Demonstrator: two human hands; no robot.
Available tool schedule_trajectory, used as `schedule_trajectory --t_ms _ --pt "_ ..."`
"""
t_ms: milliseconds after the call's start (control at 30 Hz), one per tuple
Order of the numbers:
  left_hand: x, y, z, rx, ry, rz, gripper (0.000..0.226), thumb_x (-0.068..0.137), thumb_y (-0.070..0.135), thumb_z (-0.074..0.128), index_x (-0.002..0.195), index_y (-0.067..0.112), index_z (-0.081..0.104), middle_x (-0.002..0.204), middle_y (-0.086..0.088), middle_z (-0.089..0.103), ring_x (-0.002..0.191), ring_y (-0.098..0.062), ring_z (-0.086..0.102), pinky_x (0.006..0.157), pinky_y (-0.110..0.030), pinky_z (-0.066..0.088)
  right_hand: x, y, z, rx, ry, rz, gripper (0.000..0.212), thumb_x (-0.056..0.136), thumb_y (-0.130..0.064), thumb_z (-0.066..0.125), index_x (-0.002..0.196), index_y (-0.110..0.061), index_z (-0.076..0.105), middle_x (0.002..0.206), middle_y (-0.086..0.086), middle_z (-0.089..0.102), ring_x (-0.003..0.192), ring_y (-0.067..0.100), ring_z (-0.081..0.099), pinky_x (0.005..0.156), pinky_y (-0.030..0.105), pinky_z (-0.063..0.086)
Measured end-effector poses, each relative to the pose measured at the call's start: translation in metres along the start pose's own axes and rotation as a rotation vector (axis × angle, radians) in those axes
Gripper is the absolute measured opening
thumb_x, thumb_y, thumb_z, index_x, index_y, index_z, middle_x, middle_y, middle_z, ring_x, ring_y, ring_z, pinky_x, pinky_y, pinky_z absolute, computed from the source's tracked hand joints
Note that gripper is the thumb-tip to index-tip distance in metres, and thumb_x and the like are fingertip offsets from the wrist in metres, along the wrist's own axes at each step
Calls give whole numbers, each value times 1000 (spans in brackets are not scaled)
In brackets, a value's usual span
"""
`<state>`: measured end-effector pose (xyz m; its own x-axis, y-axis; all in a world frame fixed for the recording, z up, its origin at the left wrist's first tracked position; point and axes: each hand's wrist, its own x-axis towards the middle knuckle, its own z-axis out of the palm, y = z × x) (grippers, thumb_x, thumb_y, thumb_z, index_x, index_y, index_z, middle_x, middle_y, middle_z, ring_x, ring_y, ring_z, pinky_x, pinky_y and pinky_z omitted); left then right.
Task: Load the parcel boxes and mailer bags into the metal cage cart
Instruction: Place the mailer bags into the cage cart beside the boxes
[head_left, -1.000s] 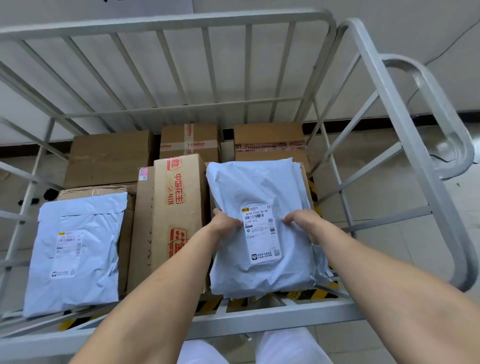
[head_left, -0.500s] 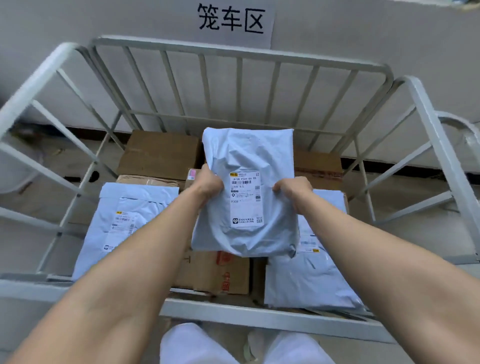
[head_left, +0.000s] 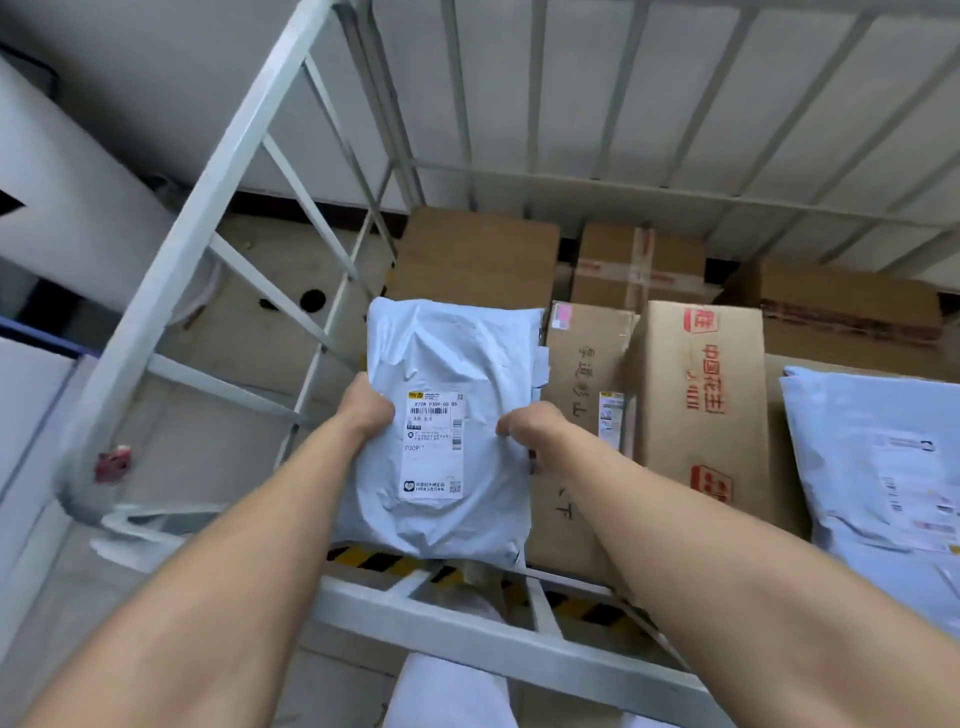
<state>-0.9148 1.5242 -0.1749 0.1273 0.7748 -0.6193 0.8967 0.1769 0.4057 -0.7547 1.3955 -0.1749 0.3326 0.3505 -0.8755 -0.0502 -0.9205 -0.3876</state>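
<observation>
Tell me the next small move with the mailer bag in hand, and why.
Probably lower the mailer bag flat and let go. The left hand and right hand grip its two sides, label up, and it is already inside the cage cart, past the front rail, just left of the brown box.

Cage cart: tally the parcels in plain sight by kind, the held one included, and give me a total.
Cardboard boxes: 5
Mailer bags: 2, one gripped by the left hand and right hand
Total: 7, not counting whatever lies hidden under the bags
</observation>
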Motion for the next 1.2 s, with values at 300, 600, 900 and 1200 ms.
schedule_trajectory --t_ms 300,600,900,1200 --pt "38 -28 14 65 -181 -78 55 85 2 55 137 1 34 134 -18 49 119 -35 51 98 -39 45 33 8 29 -171 13 30 29 90 -13 55 66 -15 39 71 2 42 86 25 47 78 32 44" --pt "-5 71 9 105 46 104 52 90 8 47 140 5 33 144 -14 33 126 -35 38 102 -45 38 -9 10 -69 -17 289 -107 7 88 -11 55 83 -5 57 80 7 56 77 24 54 63 25 40" --pt "-149 200 143 -18 -436 423 16 91 13 59 104 11 51 103 -5 56 87 -17 52 73 -28 44 -75 160 -243 179 681 28 14 87 -11 54 74 -9 48 72 7 48 62 24 45 51 26 31" --pt "-230 236 294 17 -635 267 22 90 19 64 104 3 59 88 -5 61 74 -17 57 61 -24 43 -71 311 -328 250 635 165 32 78 -24 66 105 -9 64 109 15 65 106 32 60 89 36 50"
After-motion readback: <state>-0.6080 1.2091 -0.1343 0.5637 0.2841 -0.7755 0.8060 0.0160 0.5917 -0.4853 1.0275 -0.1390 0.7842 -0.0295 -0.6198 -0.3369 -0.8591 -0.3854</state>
